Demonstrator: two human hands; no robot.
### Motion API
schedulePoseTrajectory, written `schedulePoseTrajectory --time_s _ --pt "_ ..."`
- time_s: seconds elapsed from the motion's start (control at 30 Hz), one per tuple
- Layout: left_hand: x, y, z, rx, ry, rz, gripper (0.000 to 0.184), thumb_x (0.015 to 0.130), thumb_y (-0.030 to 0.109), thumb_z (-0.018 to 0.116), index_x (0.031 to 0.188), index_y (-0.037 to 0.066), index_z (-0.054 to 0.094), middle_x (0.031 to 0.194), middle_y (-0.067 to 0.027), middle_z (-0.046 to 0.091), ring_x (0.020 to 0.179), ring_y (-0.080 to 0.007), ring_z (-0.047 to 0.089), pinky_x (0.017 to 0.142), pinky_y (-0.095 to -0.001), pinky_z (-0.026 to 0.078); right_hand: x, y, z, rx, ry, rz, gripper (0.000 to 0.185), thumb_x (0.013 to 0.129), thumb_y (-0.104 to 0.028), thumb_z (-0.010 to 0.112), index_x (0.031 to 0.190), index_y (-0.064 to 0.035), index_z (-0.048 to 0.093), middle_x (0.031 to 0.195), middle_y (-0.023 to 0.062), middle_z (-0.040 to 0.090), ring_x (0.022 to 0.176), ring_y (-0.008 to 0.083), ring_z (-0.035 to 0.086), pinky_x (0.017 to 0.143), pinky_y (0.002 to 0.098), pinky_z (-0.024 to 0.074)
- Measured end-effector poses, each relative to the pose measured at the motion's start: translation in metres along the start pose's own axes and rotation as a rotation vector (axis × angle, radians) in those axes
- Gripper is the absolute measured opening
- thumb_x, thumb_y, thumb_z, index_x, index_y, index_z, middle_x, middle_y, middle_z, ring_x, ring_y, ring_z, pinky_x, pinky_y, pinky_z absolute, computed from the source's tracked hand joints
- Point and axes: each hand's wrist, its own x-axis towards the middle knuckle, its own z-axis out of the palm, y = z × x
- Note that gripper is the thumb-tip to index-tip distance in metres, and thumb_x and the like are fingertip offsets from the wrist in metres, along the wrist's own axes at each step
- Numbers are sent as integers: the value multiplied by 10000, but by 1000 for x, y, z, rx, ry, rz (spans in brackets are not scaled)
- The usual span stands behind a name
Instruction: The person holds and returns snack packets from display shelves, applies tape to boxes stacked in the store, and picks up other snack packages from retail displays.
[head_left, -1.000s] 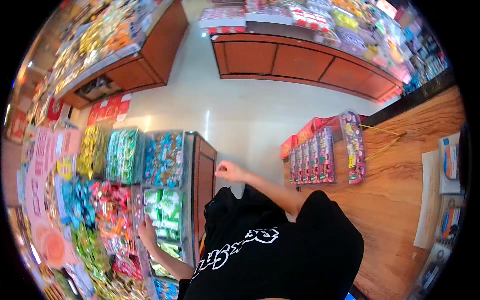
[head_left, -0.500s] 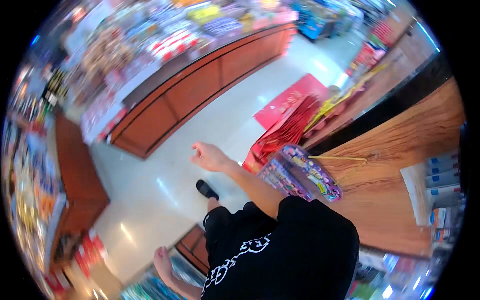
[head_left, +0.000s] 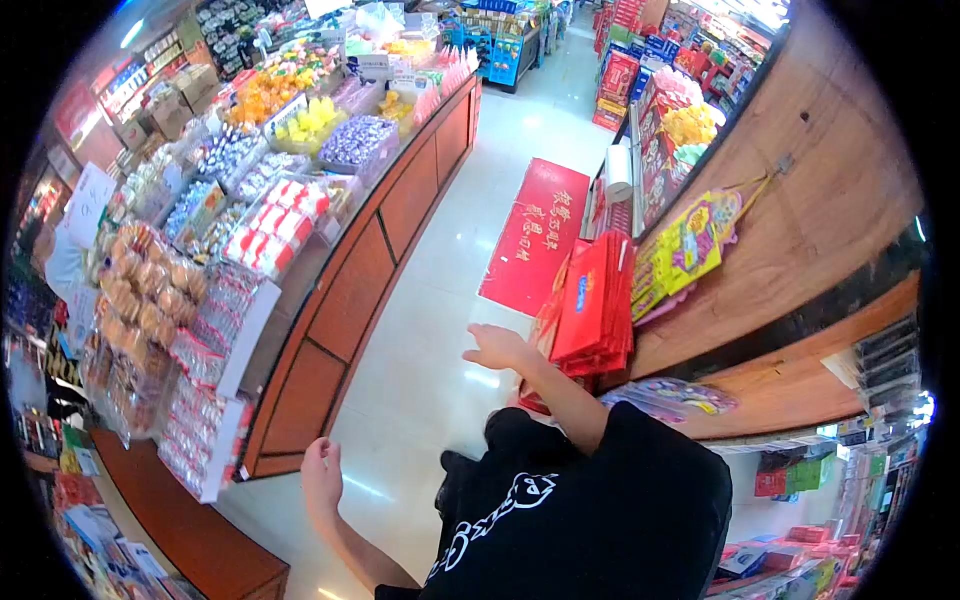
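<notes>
My right hand (head_left: 502, 348) hangs over the pale tiled floor (head_left: 425, 275), thumb apart from the loosely bent fingers, with nothing visible in it. Closest to it is a stack of red bags (head_left: 592, 310) hanging at the side of a wooden counter. Lower left, my left hand (head_left: 322, 475) is held up with its fingers loosely bent and apart, and no object shows in it. It is near the end of the wooden display stand (head_left: 345, 300); I see no contact.
Packaged sweets (head_left: 360, 138) and bagged round pastries (head_left: 150, 285) cover the stand. A red floor mat (head_left: 535, 235) with writing lies in the aisle. Yellow packaged items (head_left: 690, 250) hang on the right counter (head_left: 790, 250). Another wooden shelf (head_left: 185, 520) stands lower left.
The view has swung and moved forward along the aisle. The red bags, mat and display stand now appear closer. Both hands remain without a visible object.
</notes>
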Motion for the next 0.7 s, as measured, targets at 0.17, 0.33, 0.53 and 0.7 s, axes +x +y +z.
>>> schedulePoseTrajectory --time_s 0.17,0.33,0.53,0.7 --pt "75 -3 20 122 -154 -45 384 908 298 599 1120 -22 599 1052 -202 645 979 -321 622 857 -392 477 51 20 2 -92 -163 165 578 832 -444 593 1197 -2 517 1162 229 595 1096 360 580 913 464 475" --pt "110 -27 53 262 -402 -257 480 904 401 569 1164 -1 597 1149 -212 625 1074 -359 593 930 -416 457 147 22 -13 -58 -160 107 570 835 -442 608 1182 0 518 1143 233 604 1086 367 584 895 463 482" --pt "158 5 41 257 -345 -406 503 893 401 585 1159 -27 591 1150 -232 617 1081 -371 585 934 -418 453 263 -24 -55 -36 -167 -106 525 855 -418 606 1150 8 522 1117 232 608 1076 374 578 901 445 477" --pt "179 7 21 161 25 -266 455 897 338 599 1149 -40 577 1119 -235 617 1054 -376 586 914 -426 459 327 -78 -47 -158 -277 -328 473 858 -418 604 1075 -2 543 1084 205 619 1056 370 582 885 453 476"
